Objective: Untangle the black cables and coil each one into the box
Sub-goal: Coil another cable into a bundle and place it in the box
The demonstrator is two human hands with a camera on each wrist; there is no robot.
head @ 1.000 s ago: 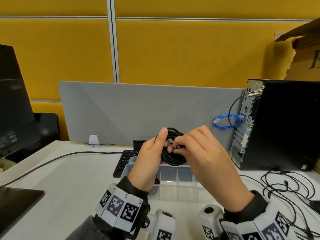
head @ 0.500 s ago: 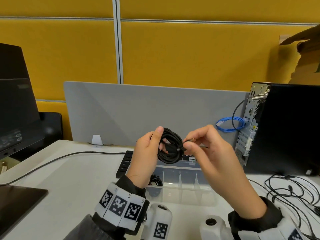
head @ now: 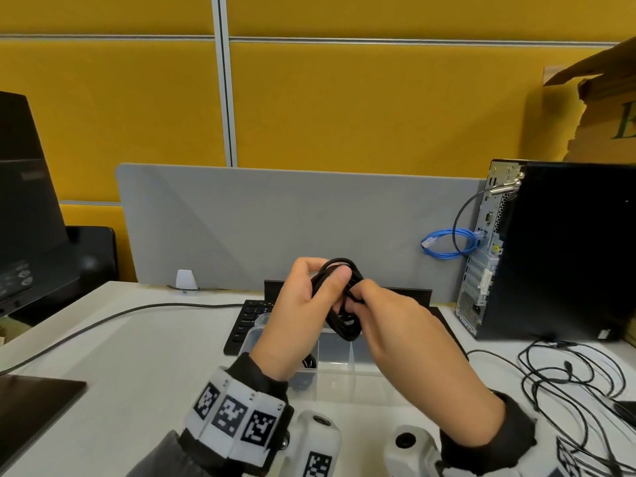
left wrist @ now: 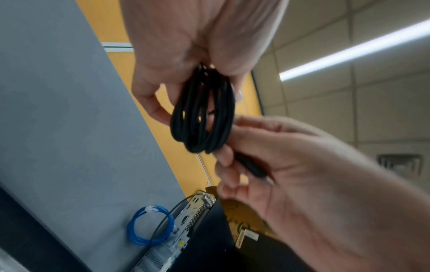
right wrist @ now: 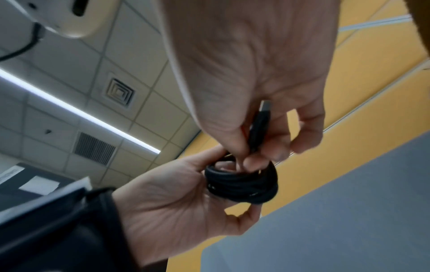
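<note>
Yellow partition walls back a white table (head: 130, 366) where a coiled black cable (head: 344, 304) is held above a clear plastic compartment box (head: 330, 373).
Left hand (head: 296, 325) grips the coil; right hand (head: 406, 346) fingers pinch its black plug end (right wrist: 259, 128), loose black cables (head: 568, 376) lying right.

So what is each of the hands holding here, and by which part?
Left hand grips the coiled black cable by its bundled loops; right hand pinches that cable's plug end at the coil.

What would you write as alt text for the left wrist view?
The left hand holds a coiled black cable while the right hand pinches its plug end beside the coil. Below are a grey divider, a blue cable loop and a computer tower.
</note>
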